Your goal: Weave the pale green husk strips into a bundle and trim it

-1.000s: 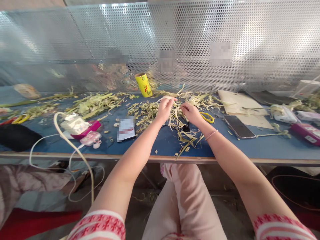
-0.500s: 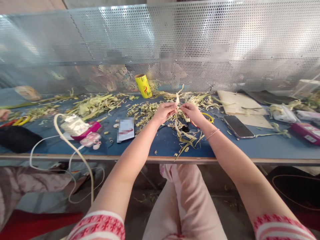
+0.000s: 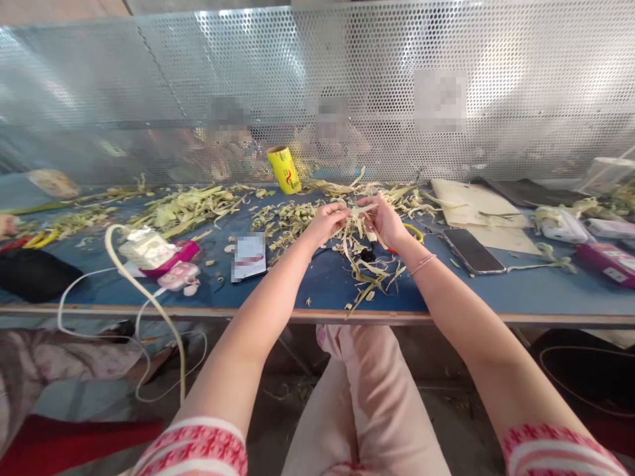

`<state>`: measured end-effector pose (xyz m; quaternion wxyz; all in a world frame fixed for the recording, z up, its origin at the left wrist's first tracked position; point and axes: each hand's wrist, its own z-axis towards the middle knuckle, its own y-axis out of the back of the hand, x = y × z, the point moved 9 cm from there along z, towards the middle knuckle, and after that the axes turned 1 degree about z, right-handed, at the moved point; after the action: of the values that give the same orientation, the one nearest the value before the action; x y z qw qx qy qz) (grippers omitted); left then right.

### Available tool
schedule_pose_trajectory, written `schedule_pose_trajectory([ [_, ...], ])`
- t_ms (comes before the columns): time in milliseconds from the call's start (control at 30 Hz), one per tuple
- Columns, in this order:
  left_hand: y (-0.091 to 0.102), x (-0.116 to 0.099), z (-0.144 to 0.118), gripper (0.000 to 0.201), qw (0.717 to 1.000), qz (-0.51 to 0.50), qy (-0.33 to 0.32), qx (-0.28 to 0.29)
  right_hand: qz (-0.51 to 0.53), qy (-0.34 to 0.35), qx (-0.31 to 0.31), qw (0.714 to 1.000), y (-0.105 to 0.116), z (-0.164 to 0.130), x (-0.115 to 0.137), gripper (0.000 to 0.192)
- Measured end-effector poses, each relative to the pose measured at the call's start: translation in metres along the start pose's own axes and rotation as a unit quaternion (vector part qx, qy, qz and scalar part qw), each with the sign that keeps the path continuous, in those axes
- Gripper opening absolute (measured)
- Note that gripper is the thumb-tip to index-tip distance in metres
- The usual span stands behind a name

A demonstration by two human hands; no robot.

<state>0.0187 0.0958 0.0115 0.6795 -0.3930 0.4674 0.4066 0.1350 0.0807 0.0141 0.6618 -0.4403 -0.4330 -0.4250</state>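
Long blue-topped workbench (image 3: 496, 291), wooden front edge. Perforated metal screen (image 3: 317, 86) upright along bench's far side, bright glare upper right. Dim floor (image 3: 278, 396) beneath bench.

Bright daylight scene, heavy wide-angle warp, some glare up top

Strong light is thrown in from behind the perforated metal screen (image 3: 317, 86), where hot white patches are blown out, worst toward the upper right. The blue desk (image 3: 496, 294) is lit evenly and only soft, faint shadows are cast under the hands (image 3: 325, 221) and the pale strips (image 3: 364, 264). Things get much darker below the desk edge, where detail is mostly lost. Fisheye bending is seen everywhere: the desk edge is bowed and the corners are stretched and smeared. The centre is kept fairly sharp; the far edges are softened. A few blurred rectangles are laid over the screen and over a card (image 3: 249, 256).
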Motion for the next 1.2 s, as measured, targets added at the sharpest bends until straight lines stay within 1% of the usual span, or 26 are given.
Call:
schedule_pose_trajectory([
  [67, 0.001, 0.000, 0.000, 0.012, 1.000, 0.008, 0.005, -0.013, -0.008, 0.017, 0.003, 1.000, 0.000, 0.000, 0.002, 0.040],
  [200, 0.005, 0.002, -0.001, 0.011, 0.999, 0.016, 0.024, -0.041, -0.059, 0.058, -0.011, 0.996, 0.003, 0.002, 0.005, 0.025],
  [367, 0.000, 0.007, -0.003, 0.013, 0.998, 0.027, 0.052, -0.002, -0.073, 0.060, -0.017, 0.995, 0.005, 0.004, 0.003, 0.013],
  [500, -0.002, 0.013, -0.004, 0.017, 0.997, 0.009, 0.078, 0.009, -0.095, 0.072, -0.009, 0.993, 0.007, 0.005, 0.004, 0.012],
  [567, -0.001, 0.014, -0.003, 0.016, 0.997, 0.001, 0.072, 0.007, -0.141, 0.088, 0.001, 0.986, 0.006, 0.006, 0.005, 0.010],
  [633, 0.001, 0.014, -0.001, 0.014, 0.998, -0.006, 0.057, 0.002, -0.221, 0.115, 0.004, 0.968, 0.006, 0.005, 0.008, 0.010],
  [700, 0.002, 0.014, 0.001, 0.011, 0.999, -0.014, 0.045, -0.005, -0.319, 0.165, 0.003, 0.933, 0.002, 0.002, 0.016, 0.013],
  [733, 0.003, 0.014, 0.001, 0.010, 0.999, -0.019, 0.043, -0.009, -0.366, 0.202, 0.001, 0.909, 0.000, -0.002, 0.022, 0.015],
  [767, 0.004, 0.015, 0.001, 0.009, 0.999, -0.023, 0.045, -0.016, -0.411, 0.246, 0.000, 0.878, -0.005, -0.007, 0.029, 0.017],
  [833, 0.005, 0.015, 0.001, 0.008, 0.997, -0.036, 0.056, -0.028, -0.501, 0.330, 0.004, 0.800, -0.016, -0.020, 0.039, 0.023],
  [867, 0.005, 0.016, 0.001, 0.008, 0.996, -0.049, 0.063, -0.031, -0.545, 0.359, 0.007, 0.758, -0.022, -0.026, 0.042, 0.027],
  [933, 0.004, 0.016, 0.000, 0.008, 0.992, -0.086, 0.081, -0.031, -0.624, 0.386, 0.017, 0.680, -0.031, -0.034, 0.039, 0.029],
  [1000, 0.002, 0.018, 0.000, 0.006, 0.987, -0.123, 0.099, -0.030, -0.677, 0.394, 0.029, 0.621, -0.038, -0.038, 0.033, 0.029],
  [1033, 0.002, 0.019, 0.000, 0.005, 0.984, -0.138, 0.106, -0.030, -0.694, 0.400, 0.036, 0.597, -0.041, -0.039, 0.030, 0.029],
  [1100, 0.002, 0.020, 0.000, 0.006, 0.980, -0.159, 0.115, -0.033, -0.715, 0.411, 0.048, 0.563, -0.048, -0.041, 0.023, 0.028],
  [1200, 0.004, 0.022, 0.001, 0.009, 0.977, -0.178, 0.114, -0.036, -0.734, 0.414, 0.065, 0.535, -0.056, -0.041, 0.016, 0.026],
])
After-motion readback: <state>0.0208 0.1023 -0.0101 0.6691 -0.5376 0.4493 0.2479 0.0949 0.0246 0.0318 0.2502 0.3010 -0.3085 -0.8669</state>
